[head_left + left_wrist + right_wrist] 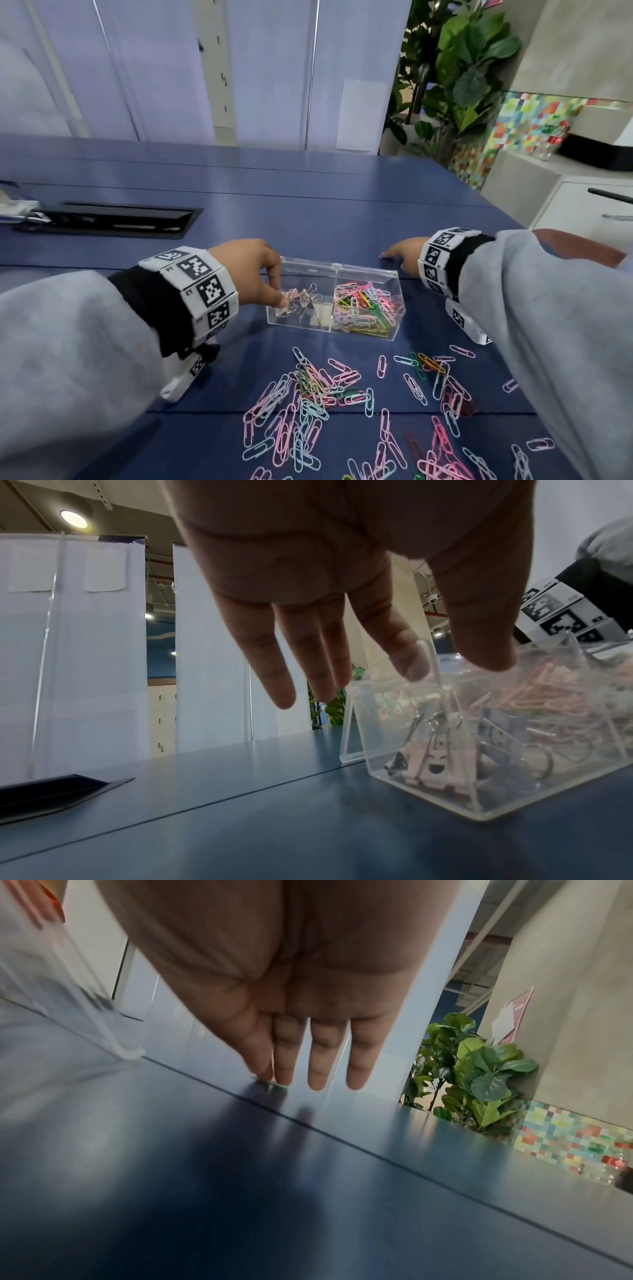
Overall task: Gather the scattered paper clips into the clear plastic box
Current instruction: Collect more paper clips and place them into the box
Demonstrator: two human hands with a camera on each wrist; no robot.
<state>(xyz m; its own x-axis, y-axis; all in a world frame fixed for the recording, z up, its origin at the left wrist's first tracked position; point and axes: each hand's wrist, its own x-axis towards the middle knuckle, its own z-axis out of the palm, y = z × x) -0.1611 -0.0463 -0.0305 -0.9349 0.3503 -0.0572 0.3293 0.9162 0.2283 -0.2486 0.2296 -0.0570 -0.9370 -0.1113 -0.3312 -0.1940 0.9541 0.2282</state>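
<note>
Clear plastic two-compartment box (363, 274) sits mid-table on the dark blue table (308, 212), lid open. R compartment: coloured wire paper clips (366, 305); L compartment: pink binder clips (301, 296). More loose clips (308, 397) lie scattered btwn box and near table edge. Left hand (251, 270): thumb and forefinger straddle box's L wall, other fingers spread. Right hand (406, 251): fingers straight, close together, tips on table just beyond box's far R corner, touching one small clip (382, 255).
</note>
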